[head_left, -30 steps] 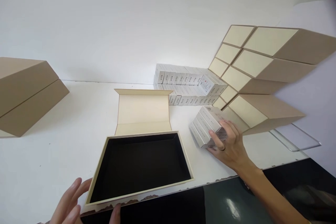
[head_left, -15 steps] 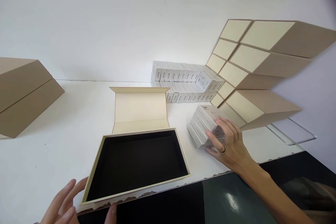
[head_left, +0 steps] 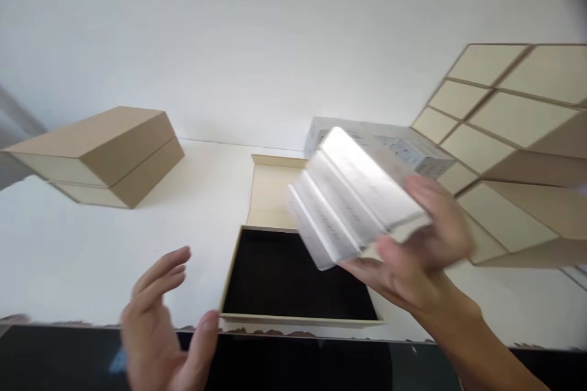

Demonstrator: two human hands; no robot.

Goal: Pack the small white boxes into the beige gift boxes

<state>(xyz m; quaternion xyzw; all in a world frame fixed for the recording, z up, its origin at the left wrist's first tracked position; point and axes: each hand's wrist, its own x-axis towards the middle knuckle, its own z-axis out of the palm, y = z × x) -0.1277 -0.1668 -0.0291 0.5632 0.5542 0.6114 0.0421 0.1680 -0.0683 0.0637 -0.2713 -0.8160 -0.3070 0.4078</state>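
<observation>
My right hand (head_left: 422,250) grips a stack of several small white boxes (head_left: 353,195), tilted and blurred by motion. The stack is held up over the right part of an open cream gift box (head_left: 302,319) with a black inside. The gift box's lid (head_left: 270,189) lies folded back toward the wall, partly hidden behind the stack. My left hand (head_left: 160,324) is just left of the gift box, fingers apart and holding nothing. Its thumb comes close to the box's front left corner; I cannot tell whether it touches.
More small white boxes (head_left: 413,156) stand in rows against the wall. Beige boxes (head_left: 509,153) are piled high on the right, and two more beige boxes (head_left: 123,159) lie stacked on the left. The white table (head_left: 202,195) has a chipped front edge.
My right hand has lifted the stack of white boxes from the table and carried it left over the gift box. My left hand has moved off the gift box's corner. The view has turned left.
</observation>
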